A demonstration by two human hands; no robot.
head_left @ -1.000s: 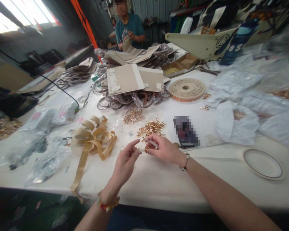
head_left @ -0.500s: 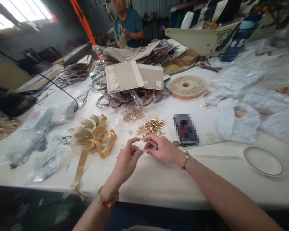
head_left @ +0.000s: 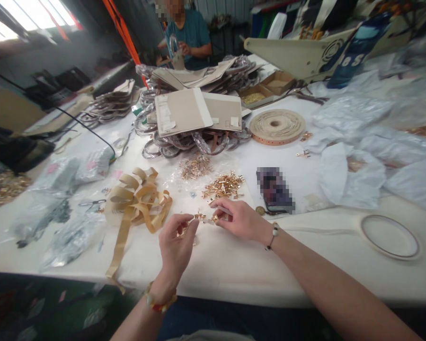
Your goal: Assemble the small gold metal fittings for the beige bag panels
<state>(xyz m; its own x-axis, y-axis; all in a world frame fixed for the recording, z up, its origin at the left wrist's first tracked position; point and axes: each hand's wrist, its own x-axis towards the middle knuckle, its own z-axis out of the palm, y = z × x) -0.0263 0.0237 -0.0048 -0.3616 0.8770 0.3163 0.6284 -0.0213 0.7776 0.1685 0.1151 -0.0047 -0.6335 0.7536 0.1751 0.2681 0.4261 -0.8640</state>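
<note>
My left hand (head_left: 175, 244) is closed, with a small gold metal fitting (head_left: 199, 216) pinched between thumb and forefinger. Opposite it, a short gap away, my right hand (head_left: 239, 220) has its thumb and fingertips around another gold metal piece (head_left: 215, 219). Several more gold pieces lie beneath my left hand, partly covered by it. Just beyond my hands is a heap of loose gold fittings (head_left: 225, 186), and behind that a clear plastic bag (head_left: 195, 166) with more of them.
Left of my hands lies a curled tan strip (head_left: 128, 208). To the right are a phone (head_left: 275, 189) and a tape roll (head_left: 389, 237). Farther back stand a coiled strap roll (head_left: 277, 127) and stacked beige panels (head_left: 184, 111). Across the table sits another person (head_left: 195, 38).
My left hand has drawn away to the left from my right hand, and the gold fitting in its fingertips now shows. The right hand has barely moved.
</note>
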